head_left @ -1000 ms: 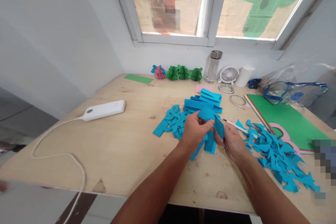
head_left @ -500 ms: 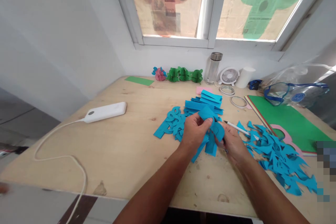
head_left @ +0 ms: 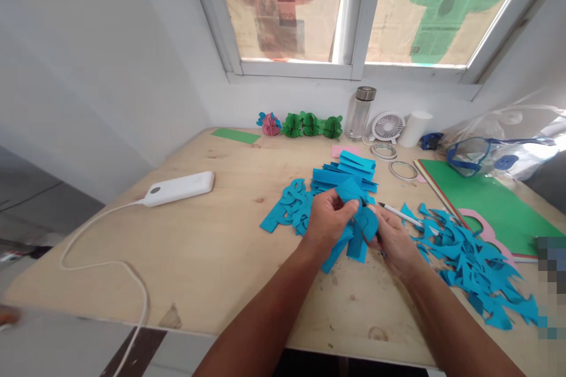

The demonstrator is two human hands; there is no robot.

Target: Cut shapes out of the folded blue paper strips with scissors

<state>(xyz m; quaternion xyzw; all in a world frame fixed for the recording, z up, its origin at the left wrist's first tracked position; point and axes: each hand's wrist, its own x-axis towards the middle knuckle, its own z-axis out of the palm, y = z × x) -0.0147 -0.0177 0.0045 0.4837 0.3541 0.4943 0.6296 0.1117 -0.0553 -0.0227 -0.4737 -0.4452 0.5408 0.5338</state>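
Note:
My left hand (head_left: 329, 217) is closed on a folded piece of blue paper (head_left: 350, 189), pinching it between thumb and fingers. My right hand (head_left: 395, 240) is closed around a pair of scissors (head_left: 379, 238), mostly hidden, with only dark bits showing at the fingers and by the paper. A rounded blue flap (head_left: 367, 222) hangs between the two hands. Left of my left hand lies a heap of cut curly blue shapes (head_left: 294, 203). Behind the hands are stacked folded blue strips (head_left: 338, 178). Blue offcuts (head_left: 480, 268) are scattered right of my right hand.
A white pencil (head_left: 400, 214) lies beside the offcuts. Green sheets (head_left: 490, 200), tape rolls (head_left: 403, 171), a glass bottle (head_left: 361, 115), a small fan (head_left: 388, 127) and green paper ornaments (head_left: 312, 125) stand or lie farther back. A white power bank (head_left: 179, 188) with a cable is at left.
The view has shifted very slightly. Both hands stay in nearly the same place on the blue paper, and the rounded flap has barely moved.

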